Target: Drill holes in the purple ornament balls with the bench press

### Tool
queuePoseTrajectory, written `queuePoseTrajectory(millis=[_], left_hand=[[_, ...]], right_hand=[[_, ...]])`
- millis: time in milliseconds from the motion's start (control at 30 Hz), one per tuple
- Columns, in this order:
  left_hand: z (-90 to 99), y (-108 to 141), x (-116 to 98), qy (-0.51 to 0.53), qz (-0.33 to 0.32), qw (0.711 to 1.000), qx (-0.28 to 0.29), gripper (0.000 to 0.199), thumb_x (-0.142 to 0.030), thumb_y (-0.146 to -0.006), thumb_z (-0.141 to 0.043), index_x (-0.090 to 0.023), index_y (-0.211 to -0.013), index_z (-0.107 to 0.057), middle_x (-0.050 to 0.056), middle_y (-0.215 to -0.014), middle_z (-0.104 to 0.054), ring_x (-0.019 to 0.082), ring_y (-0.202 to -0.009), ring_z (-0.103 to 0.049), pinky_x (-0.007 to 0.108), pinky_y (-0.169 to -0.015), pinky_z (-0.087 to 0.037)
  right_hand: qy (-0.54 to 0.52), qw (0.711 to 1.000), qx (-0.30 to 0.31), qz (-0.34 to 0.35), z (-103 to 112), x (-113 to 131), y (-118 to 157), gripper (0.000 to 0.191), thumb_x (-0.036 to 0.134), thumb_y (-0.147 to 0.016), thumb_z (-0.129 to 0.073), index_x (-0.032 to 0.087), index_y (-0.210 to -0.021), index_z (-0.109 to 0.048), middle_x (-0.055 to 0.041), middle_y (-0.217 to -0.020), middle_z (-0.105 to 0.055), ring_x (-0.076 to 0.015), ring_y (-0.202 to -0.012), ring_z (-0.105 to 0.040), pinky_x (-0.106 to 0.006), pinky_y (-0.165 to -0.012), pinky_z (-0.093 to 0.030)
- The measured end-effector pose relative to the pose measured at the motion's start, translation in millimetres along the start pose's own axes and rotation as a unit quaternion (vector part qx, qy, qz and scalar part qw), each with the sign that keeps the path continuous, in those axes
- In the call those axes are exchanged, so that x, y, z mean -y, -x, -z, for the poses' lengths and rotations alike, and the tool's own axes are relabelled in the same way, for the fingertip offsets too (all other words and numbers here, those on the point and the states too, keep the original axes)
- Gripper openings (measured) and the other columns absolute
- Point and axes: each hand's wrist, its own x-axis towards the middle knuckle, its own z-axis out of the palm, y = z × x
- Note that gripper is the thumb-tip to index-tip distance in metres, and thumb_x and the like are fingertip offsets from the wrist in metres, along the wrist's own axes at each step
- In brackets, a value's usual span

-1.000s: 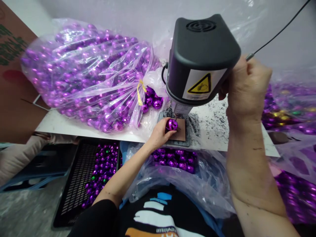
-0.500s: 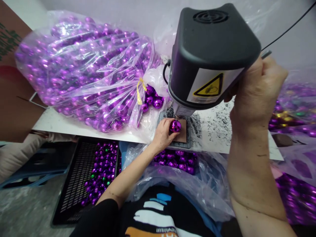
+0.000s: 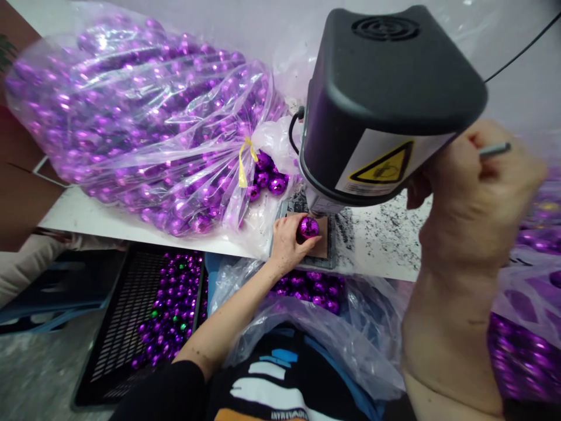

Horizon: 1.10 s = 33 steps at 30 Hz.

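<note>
My left hand (image 3: 287, 242) is closed around a shiny purple faceted ball (image 3: 309, 227), with the thumb at its lower side and the fingers above. The ball is over a brown pad (image 3: 321, 245) on a grey base plate (image 3: 332, 248), just below the narrow lower part of a black press-like machine (image 3: 394, 76). Beside the housing, my right hand (image 3: 477, 193) is wrapped in a fist around a lever whose metal end (image 3: 495, 149) sticks out. Most of that lever is hidden by the fist and the housing.
A tied clear bag of purple balls (image 3: 153, 128) fills the left of the white table (image 3: 109, 225). Loose balls (image 3: 276, 185) lie by its neck. Below are a black crate (image 3: 103, 345) and plastic sheeting (image 3: 368, 327) around more balls. Another person's sleeve (image 3: 30, 266) shows at left.
My right fist has moved right and down, and more of the lever end shows. The left hand still holds the purple ball under the machine. The whole view has shifted slightly.
</note>
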Motion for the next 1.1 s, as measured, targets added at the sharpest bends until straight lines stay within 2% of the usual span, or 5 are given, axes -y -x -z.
queuePoseTrajectory(millis=[100,200,367,633,1100], left_hand=[[0.7,0,1,-0.003,-0.005,1.0,0.001,0.047,-0.042,-0.081,-0.078,-0.02,-0.118,-0.059,0.008,-0.112,-0.068,0.027,-0.106,-0.058,0.043,-0.099,-0.038],[0.8,0,0,-0.006,-0.009,1.0,-0.004,0.046,-0.042,-0.08,-0.078,-0.021,-0.117,-0.059,0.008,-0.11,-0.068,0.027,-0.105,-0.058,0.043,-0.099,-0.039],[0.5,0,-1,-0.001,-0.01,1.0,-0.003,0.043,-0.04,-0.081,-0.077,-0.021,-0.115,-0.059,0.008,-0.109,-0.068,0.028,-0.107,-0.058,0.045,-0.101,-0.038],[0.7,-1,-2,0.003,-0.006,1.0,-0.011,0.045,-0.039,-0.078,-0.079,-0.021,-0.115,-0.059,0.008,-0.112,-0.067,0.028,-0.109,-0.058,0.044,-0.102,-0.039],[-0.8,-1,-1,-0.009,-0.031,0.998,-0.045,0.043,-0.04,-0.08,-0.078,-0.019,-0.113,-0.059,0.009,-0.109,-0.068,0.025,-0.101,-0.061,0.042,-0.094,-0.046]], right_hand=[[0.079,0.997,-0.001,0.003,8,5,24,0.023,0.03,-0.089,-0.051,0.013,-0.073,-0.054,0.0033,-0.063,-0.049,-0.0013,-0.055,-0.047,-0.02,-0.05,-0.033],[0.146,0.989,0.0,0.002,12,5,47,0.019,0.029,-0.088,-0.05,0.016,-0.08,-0.061,0.0033,-0.063,-0.049,-0.0031,-0.056,-0.047,-0.023,-0.052,-0.032],[0.092,0.993,-0.055,0.054,1,-9,68,0.019,0.027,-0.087,-0.049,0.017,-0.08,-0.063,0.002,-0.06,-0.047,-0.0044,-0.052,-0.044,-0.026,-0.05,-0.027],[0.029,0.987,-0.103,0.122,-12,-36,78,0.018,0.023,-0.084,-0.051,0.018,-0.084,-0.068,0.0014,-0.053,-0.045,-0.0062,-0.051,-0.044,-0.024,-0.051,-0.031],[0.051,0.976,-0.082,0.196,-10,-71,90,0.023,0.021,-0.085,-0.05,0.02,-0.103,-0.064,-0.0007,-0.069,-0.053,-0.0088,-0.061,-0.051,-0.031,-0.064,-0.048]])
